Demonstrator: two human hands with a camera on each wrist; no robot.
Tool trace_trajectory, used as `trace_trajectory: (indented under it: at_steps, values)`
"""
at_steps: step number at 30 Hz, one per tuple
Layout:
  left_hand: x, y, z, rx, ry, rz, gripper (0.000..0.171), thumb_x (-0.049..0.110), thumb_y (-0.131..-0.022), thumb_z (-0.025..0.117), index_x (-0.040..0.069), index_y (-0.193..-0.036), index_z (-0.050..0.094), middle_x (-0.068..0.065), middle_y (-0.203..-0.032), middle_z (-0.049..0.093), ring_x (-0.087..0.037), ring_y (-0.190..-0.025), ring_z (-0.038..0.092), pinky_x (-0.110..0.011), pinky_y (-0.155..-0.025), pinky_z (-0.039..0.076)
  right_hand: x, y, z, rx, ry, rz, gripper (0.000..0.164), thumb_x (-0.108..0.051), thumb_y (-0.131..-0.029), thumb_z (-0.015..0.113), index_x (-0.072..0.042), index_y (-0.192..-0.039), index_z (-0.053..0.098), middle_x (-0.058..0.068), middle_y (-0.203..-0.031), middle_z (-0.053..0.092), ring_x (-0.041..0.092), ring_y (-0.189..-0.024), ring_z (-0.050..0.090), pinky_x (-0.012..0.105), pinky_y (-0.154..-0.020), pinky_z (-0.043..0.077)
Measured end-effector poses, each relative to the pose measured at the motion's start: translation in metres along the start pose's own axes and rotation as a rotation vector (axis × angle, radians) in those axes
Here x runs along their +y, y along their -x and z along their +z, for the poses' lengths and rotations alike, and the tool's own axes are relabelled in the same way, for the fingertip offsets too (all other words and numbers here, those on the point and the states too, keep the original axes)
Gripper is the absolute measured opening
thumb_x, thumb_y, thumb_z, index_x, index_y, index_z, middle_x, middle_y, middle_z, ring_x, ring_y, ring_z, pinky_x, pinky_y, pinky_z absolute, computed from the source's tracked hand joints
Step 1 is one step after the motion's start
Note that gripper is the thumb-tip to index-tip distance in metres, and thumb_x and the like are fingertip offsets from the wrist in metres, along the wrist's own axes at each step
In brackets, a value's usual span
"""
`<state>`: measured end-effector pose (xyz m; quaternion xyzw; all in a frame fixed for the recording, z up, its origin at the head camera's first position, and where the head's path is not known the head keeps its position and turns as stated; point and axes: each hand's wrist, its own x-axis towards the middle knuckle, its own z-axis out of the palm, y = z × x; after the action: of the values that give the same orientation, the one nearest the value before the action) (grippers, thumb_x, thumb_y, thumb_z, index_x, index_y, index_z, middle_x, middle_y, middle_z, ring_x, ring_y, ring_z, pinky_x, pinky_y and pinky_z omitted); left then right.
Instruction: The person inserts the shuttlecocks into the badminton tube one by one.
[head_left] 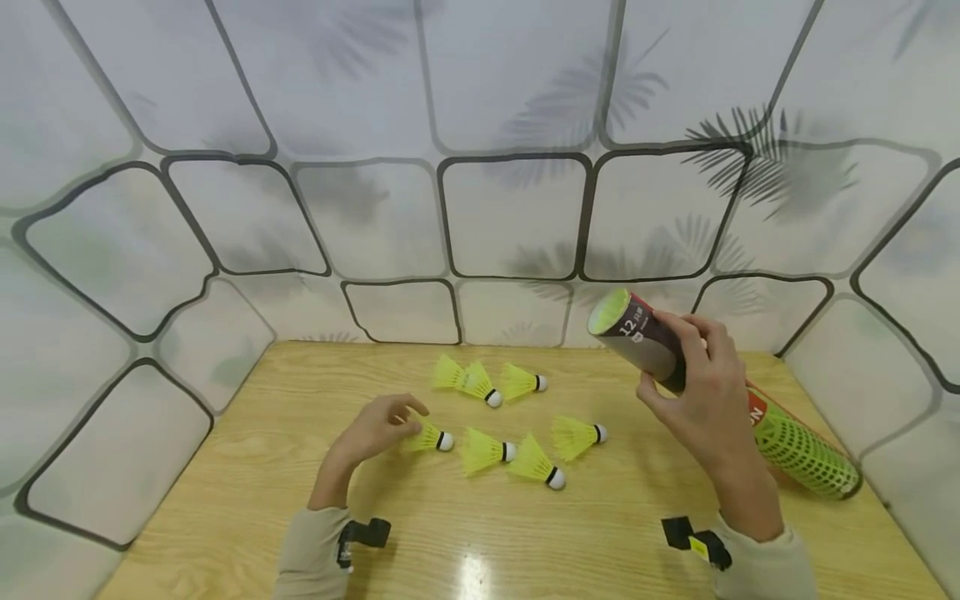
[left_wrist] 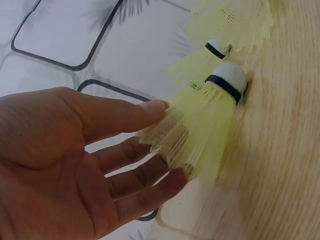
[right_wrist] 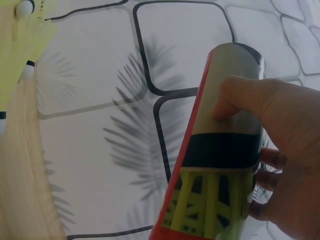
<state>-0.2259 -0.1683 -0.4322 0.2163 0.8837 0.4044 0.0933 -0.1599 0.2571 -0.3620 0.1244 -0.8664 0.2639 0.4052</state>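
Note:
My left hand [head_left: 378,429] holds the skirt of a yellow shuttlecock [left_wrist: 200,125] at its open rim, thumb on one side and fingers on the other. That shuttlecock's white cork points away from the palm, close to the wood. In the right hand [head_left: 708,392] is a long shuttlecock tube [head_left: 645,342], gripped near its upper end. The tube slants, its top raised toward the left and its lower end at the right side of the table. Yellow-green shows in the tube's mouth and through its clear side. The right palm partly hides the tube's middle.
Several other yellow shuttlecocks lie on the wooden table [head_left: 420,533]: a back group with one shuttlecock [head_left: 519,382] at its right, and a front row including another shuttlecock [head_left: 534,461]. A patterned wall covering [head_left: 513,217] rises behind the table and along both sides.

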Motion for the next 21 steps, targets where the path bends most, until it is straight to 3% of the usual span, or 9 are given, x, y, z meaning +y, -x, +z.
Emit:
trace_trajectory:
  at_steps: [10,21]
  values:
    - [-0.006,0.002,0.001,0.164,0.029,0.012,0.018,0.002,-0.098,0.065,-0.002,-0.115,0.071,-0.019,-0.114,0.069,-0.028,-0.090,0.068,-0.040,-0.073,0.058,-0.001,0.005,0.003,-0.015,-0.015,0.019,0.077,0.002,-0.070,0.081,-0.012,-0.142,0.057,0.027,-0.128,0.049,0.044,-0.109,0.052,0.068,-0.085,0.041]
    - [0.005,-0.002,0.002,0.254,0.038,0.061,0.018,0.002,-0.098,0.065,0.000,-0.114,0.072,-0.016,-0.109,0.070,-0.030,-0.090,0.071,-0.039,-0.071,0.055,-0.002,0.004,0.005,-0.015,0.004,-0.014,0.078,0.002,-0.069,0.082,-0.012,-0.142,0.057,0.027,-0.127,0.050,0.044,-0.107,0.053,0.068,-0.083,0.042]
